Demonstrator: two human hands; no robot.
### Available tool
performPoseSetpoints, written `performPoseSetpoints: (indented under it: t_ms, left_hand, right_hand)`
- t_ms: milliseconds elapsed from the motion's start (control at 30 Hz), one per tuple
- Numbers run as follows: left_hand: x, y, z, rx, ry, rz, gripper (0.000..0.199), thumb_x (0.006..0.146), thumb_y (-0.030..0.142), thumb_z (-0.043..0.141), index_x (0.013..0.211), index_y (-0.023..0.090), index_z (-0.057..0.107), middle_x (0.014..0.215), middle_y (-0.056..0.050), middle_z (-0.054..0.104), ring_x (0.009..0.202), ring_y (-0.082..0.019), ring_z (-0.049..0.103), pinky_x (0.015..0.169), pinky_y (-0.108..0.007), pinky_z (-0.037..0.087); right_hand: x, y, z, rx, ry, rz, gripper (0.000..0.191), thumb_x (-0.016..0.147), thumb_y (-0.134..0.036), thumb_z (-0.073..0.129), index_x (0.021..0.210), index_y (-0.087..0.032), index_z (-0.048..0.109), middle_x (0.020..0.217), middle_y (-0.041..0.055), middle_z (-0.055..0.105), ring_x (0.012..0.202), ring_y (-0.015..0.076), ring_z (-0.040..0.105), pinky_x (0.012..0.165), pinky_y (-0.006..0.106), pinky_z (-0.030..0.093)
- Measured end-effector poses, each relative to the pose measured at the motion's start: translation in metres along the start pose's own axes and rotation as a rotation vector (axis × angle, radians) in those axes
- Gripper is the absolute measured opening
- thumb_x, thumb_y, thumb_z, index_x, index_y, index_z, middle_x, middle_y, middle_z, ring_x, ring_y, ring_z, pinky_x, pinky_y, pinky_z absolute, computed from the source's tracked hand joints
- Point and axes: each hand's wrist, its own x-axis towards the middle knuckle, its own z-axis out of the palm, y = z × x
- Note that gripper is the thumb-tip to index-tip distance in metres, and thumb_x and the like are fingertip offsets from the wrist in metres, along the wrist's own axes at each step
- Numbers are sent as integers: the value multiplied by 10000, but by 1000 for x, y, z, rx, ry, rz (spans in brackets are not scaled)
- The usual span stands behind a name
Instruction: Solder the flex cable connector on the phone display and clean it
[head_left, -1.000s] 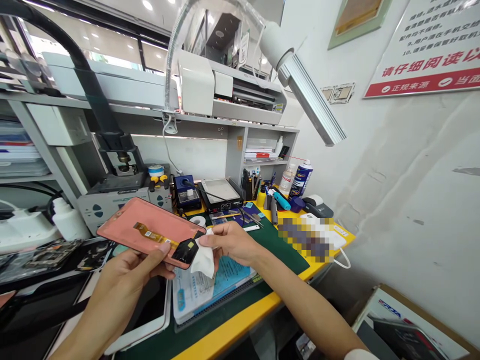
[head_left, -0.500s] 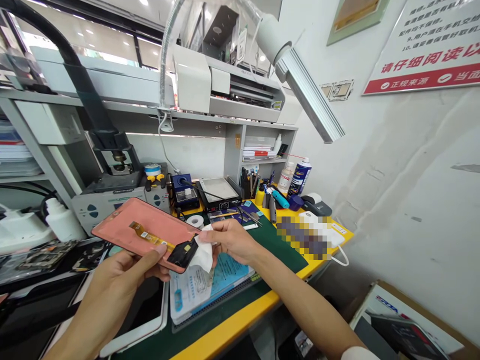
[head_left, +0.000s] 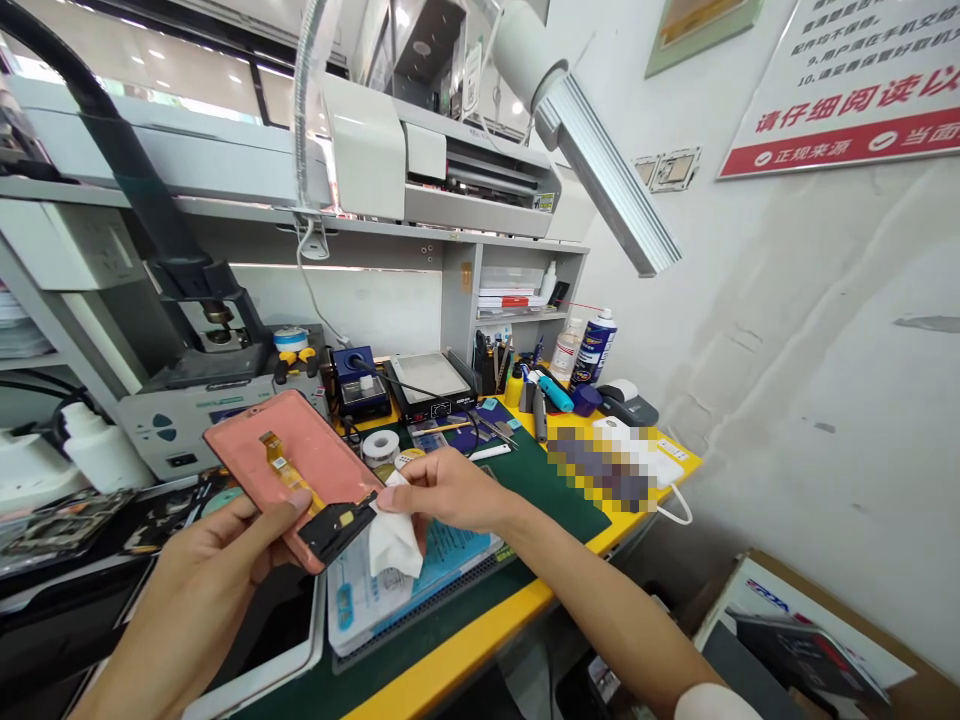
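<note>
My left hand (head_left: 232,560) is closed on the edge of a phone screen (head_left: 300,430), held tilted with its salmon-pink back toward me. Its thumb presses near a yellow-brown flex cable (head_left: 279,462) that runs down to a black section at the lower end. My right hand (head_left: 442,497) pinches a white tissue (head_left: 394,540) against the lower right corner of the screen. The tissue hangs down over a blue-and-white booklet (head_left: 450,562). Fingers of both hands are partly hidden behind what they hold.
Below lies a white-framed tablet (head_left: 289,630) on the green mat (head_left: 559,500). Behind stand a solder spool (head_left: 381,446), a hot plate (head_left: 431,385) and a soldering station (head_left: 360,375). At the right are a blue spray can (head_left: 592,350) and the yellow desk edge (head_left: 517,625).
The phone screen has turned, its lower end swinging down and left. My right hand has moved slightly left with the tissue, which now hangs lower. The whole view has shifted a little.
</note>
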Motion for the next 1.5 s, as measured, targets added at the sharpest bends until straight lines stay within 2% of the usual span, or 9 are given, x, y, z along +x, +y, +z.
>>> performPoseSetpoints:
  t_ms: [200, 400, 500, 700, 867, 967, 1067, 1233, 1500]
  left_hand:
    - [-1, -4, 2, -26, -71, -15, 390, 555, 492, 867, 696, 182, 676, 632, 11, 701, 577, -144, 595, 566, -209, 515]
    - [0, -10, -4, -41, -103, -39, 369, 587, 437, 871, 775, 173, 694, 702, 8, 720, 597, -162, 624, 576, -254, 556]
    - [0, -7, -3, -47, -113, -27, 363, 592, 425, 871, 778, 164, 700, 713, -4, 721, 585, -164, 619, 555, -261, 558]
    - [-2, -5, 0, -67, -99, 15, 350, 599, 434, 864, 741, 175, 676, 595, 20, 655, 558, -157, 599, 524, -240, 538]
    - [-2, -10, -1, -33, -126, 42, 339, 628, 440, 847, 713, 178, 648, 598, 37, 636, 543, -138, 576, 524, -238, 533]
    - [-1, -12, -1, -5, -153, 51, 345, 652, 457, 828, 711, 175, 638, 669, 22, 673, 570, -136, 580, 537, -238, 532]
    - [-1, -11, 0, 1, -174, 50, 342, 681, 451, 811, 667, 178, 605, 609, 43, 627, 571, -134, 567, 547, -240, 535]
    - [-4, -10, 0, 21, -199, 40, 312, 725, 444, 783, 732, 181, 615, 599, 62, 607, 553, -121, 544, 542, -238, 531]
    - [-3, -10, -4, 38, -252, 133, 257, 792, 407, 734, 782, 172, 631, 653, 34, 655, 537, -117, 569, 538, -235, 504]
  right_hand:
    - [-4, 0, 7, -194, 28, -178, 421, 834, -520, 653, 628, -168, 550, 546, -35, 529, 494, 98, 492, 459, 215, 315]
    - [-7, -3, 13, -311, 66, -222, 464, 875, -493, 615, 588, -184, 422, 540, -63, 375, 508, 72, 346, 463, 226, 231]
    - [-7, -4, 14, -308, 79, -230, 475, 873, -482, 621, 572, -183, 406, 538, -66, 347, 510, 68, 333, 461, 221, 230]
    - [-4, 0, 13, -116, 23, -79, 459, 785, -565, 691, 631, -168, 521, 542, -50, 508, 459, 86, 469, 447, 211, 325]
    - [-2, 4, 13, 31, -80, -6, 401, 727, -495, 781, 698, -144, 590, 601, -16, 618, 444, 112, 534, 427, 221, 389]
    - [-2, 2, 13, 56, -128, 23, 372, 720, -456, 801, 698, -130, 622, 567, -23, 601, 438, 115, 542, 431, 224, 410]
    - [-3, -1, 13, 56, -162, 63, 363, 721, -453, 799, 683, -123, 652, 504, -50, 531, 421, 107, 530, 432, 219, 411]
    - [-2, 2, 12, 47, -174, 48, 361, 724, -452, 795, 667, -116, 677, 546, -22, 597, 436, 111, 555, 433, 217, 429]
    - [-2, 4, 11, 31, -238, 29, 374, 788, -483, 736, 738, -121, 657, 622, 4, 658, 425, 103, 568, 436, 212, 451]
